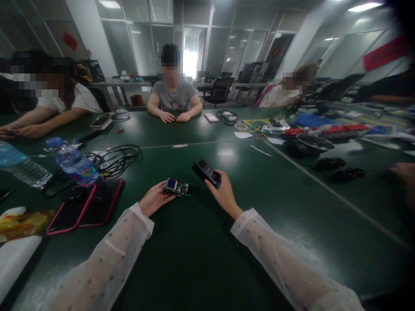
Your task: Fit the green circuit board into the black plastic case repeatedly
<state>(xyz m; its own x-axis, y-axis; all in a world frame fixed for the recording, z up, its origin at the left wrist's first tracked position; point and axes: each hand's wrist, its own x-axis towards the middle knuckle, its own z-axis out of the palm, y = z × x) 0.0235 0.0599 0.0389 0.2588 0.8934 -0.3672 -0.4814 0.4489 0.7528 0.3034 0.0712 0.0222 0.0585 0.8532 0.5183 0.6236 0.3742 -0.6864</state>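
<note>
My left hand [154, 198] is closed on one end of a small green circuit board [182, 189] with a little square screen on it. In my right hand [226, 192] is a black plastic device casing [207, 172], tilted, with a rectangular window near its far end. The board and the casing are apart, both held above the green table [181, 259]. My fingers cover the near parts of each. Whether anything sits inside the casing I cannot tell.
Left of me are two red-edged phones [101, 203], water bottles [73, 160] and coiled black cables [125, 160]. A wrench [261, 150] lies ahead on the right, before a heap of cables and tools [311, 129]. A person [175, 93] sits opposite; others sit at both sides.
</note>
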